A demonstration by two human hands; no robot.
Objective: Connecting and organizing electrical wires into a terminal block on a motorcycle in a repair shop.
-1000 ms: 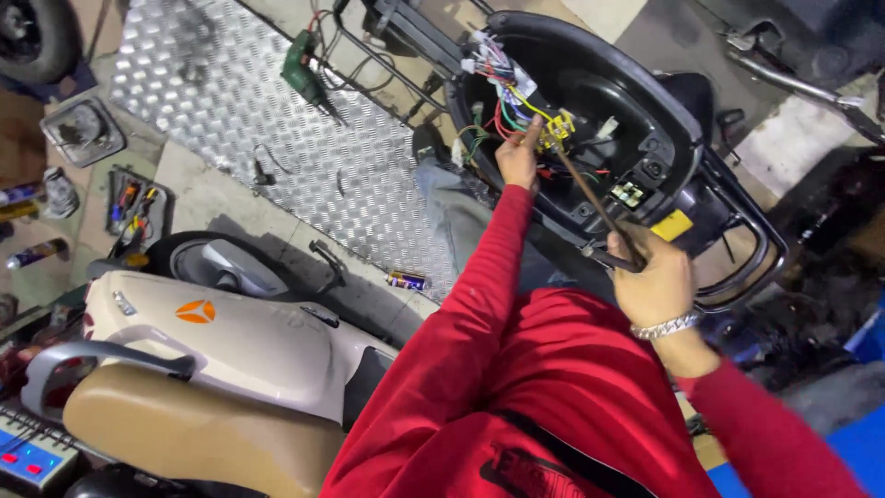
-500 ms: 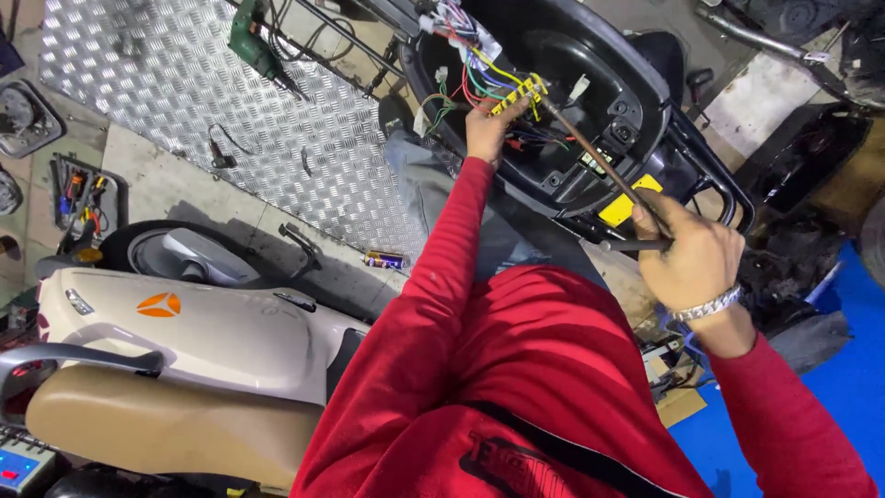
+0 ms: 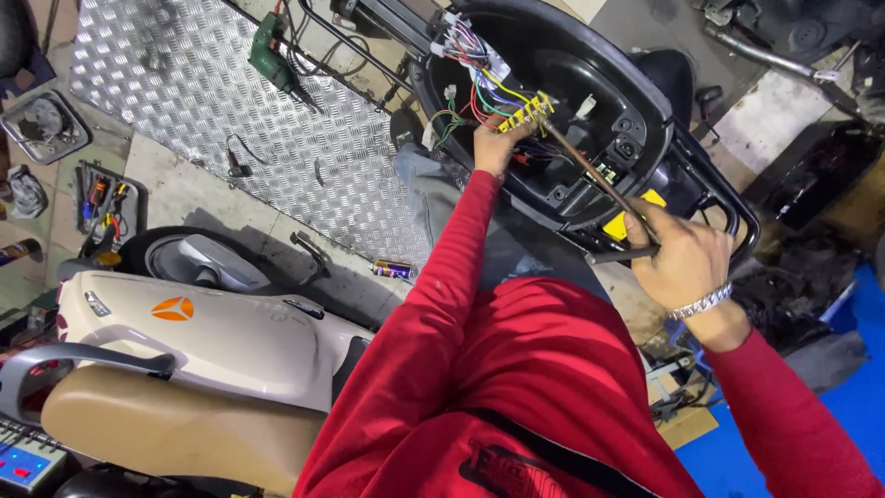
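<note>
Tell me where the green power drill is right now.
In the head view, the green power drill lies at upper left on the checkered metal plate, left of the black scooter tub and its coloured wires.

Black scooter tub [image 3: 590, 83] crowded far right, coloured wires [image 3: 479, 92] filling its left side, long rod [image 3: 595, 175] slanting across its middle, black rail [image 3: 728, 217] fencing its near right rim, cream scooter [image 3: 203, 341] blocking near left, bare checker plate [image 3: 175, 92] open far left
</note>
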